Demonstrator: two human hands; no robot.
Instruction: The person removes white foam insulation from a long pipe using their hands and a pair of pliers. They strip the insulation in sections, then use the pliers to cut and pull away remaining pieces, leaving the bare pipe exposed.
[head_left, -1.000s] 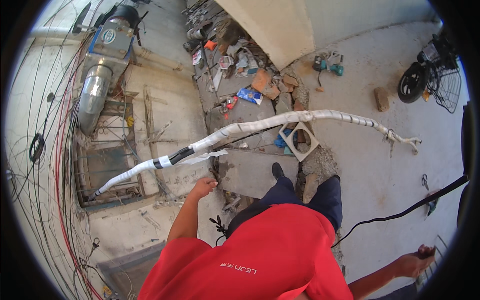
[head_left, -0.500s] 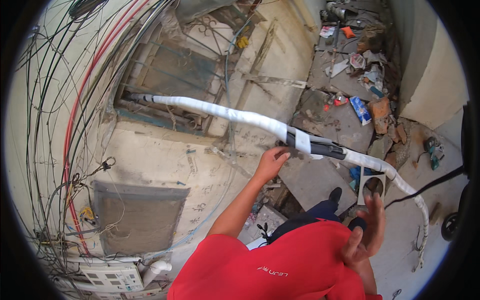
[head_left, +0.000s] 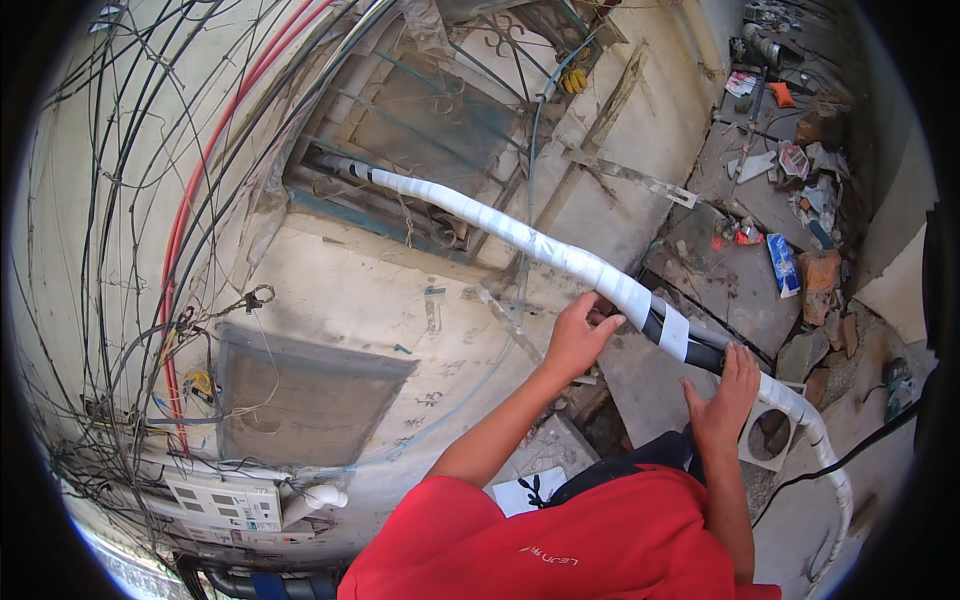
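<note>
A long pipe bundle wrapped in white tape [head_left: 540, 247] runs from the barred window down to the right. Part of its middle shows bare black insulation [head_left: 705, 356], with a loose flap of white tape [head_left: 674, 333] across it. My left hand [head_left: 583, 337] is closed at the bundle's lower edge, left of the black stretch; its fingertips are partly hidden behind the bundle. My right hand [head_left: 722, 400] rests its outstretched fingers against the bundle at the right end of the black stretch, thumb apart.
A barred window [head_left: 430, 115] and a screened opening [head_left: 300, 400] sit in the wall. Loose cables [head_left: 185, 215] hang at left. Rubble and litter [head_left: 800, 190] cover the ground at right. A white square plate with a round hole [head_left: 788, 440] stands beside my right arm.
My right hand has moved up and left, from open air onto the bundle. My left hand remains at the bundle's lower edge. The whole view has shifted, with the scene now further right.
</note>
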